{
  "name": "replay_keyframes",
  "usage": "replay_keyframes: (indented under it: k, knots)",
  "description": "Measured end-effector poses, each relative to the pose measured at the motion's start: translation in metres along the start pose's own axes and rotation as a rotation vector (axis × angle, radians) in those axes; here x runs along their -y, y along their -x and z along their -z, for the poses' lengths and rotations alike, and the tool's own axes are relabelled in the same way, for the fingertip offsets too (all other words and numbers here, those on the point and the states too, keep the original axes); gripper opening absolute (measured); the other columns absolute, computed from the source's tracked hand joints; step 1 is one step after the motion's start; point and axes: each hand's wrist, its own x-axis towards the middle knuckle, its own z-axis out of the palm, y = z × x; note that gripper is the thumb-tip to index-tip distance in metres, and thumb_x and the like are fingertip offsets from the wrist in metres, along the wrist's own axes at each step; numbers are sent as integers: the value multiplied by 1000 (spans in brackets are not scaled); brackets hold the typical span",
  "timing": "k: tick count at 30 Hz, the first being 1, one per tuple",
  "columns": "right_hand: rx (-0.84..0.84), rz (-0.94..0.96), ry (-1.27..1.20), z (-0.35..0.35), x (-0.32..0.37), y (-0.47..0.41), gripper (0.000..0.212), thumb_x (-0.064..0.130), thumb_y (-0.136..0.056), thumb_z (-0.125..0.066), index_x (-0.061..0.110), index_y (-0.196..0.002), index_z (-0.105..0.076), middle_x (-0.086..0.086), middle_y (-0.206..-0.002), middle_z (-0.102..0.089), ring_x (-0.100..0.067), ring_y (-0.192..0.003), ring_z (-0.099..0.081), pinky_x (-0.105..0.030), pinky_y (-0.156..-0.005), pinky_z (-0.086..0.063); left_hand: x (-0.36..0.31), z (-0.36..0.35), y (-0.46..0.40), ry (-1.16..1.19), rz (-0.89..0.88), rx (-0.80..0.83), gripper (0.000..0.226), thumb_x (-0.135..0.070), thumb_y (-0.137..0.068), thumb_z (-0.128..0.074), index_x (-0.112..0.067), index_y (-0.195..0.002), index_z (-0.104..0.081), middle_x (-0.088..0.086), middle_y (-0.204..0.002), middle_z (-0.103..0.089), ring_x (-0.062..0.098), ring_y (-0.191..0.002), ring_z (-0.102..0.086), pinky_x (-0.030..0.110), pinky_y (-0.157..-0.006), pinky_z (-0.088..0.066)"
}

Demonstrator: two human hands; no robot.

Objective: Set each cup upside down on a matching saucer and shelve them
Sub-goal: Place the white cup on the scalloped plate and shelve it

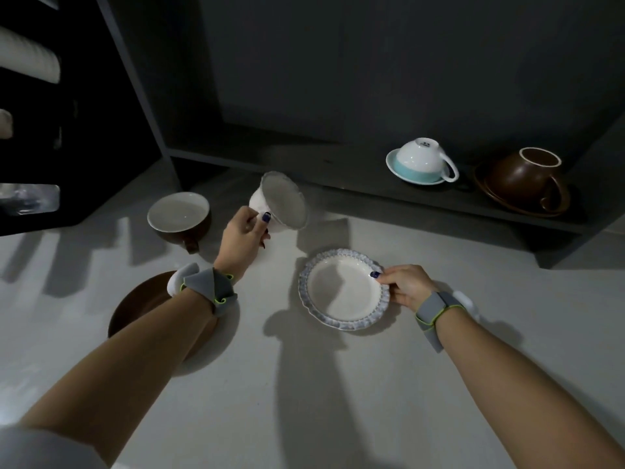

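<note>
L hand (244,235) was closed round a white scalloped teacup (280,202), thumb on the cup's side near the rim, other fingers hidden behind; cup was held off the counter, tipped on its side w/ the mouth facing the camera & to the right. R hand (404,286) pinched the right edge of the blue-rimmed scalloped saucer (345,290), thumb on top of the rim, fingers tucked under; saucer looked slightly tilted, couldn't tell if the far edge touched the counter. Cup was up & left of the saucer, apart from it.

On the pale countertop (338,384): a brown cup w/ white inside (180,214) stood upright, handle pointing toward the camera, left of the held cup. A brown saucer (142,301) lay nearer, partly hidden under the L forearm. Both wrists wore gray bands w/ green trim.

On the low dark shelf (372,194) at the back right: a white & teal cup (422,159) sat upside down on a teal-rimmed saucer (395,165), handle to the right. Just beside it on the right, a brown cup (527,177) was upside down on a brown saucer (500,196), handle toward the camera. Dark cabinet at far left held pale items, too blurred to name.
</note>
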Motion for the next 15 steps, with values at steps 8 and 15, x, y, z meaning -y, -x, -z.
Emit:
replay_keyframes:
  k: [8,15]
  knots:
    - [-1,7,-103,1,-3,5,24,-11,-85,-56,1,-64,-54,1,-28,-57,-8,-27,-57,-16,-32,-48,-12,-10,31,-489,-484,118,12,2,-88,-51,11,-88,-57,12,-85,-51,20,-72,-44,20,-60,-27]
    - [-5,-12,-168,2,-5,13,30,-7,-91,-46,6,-64,-50,-1,-32,-60,-17,-40,-62,-17,-31,-48,-17,-27,48,-659,-785,320,16,2,-85,-51,15,-82,-60,30,-86,-62,40,-76,-58,31,-68,-36]
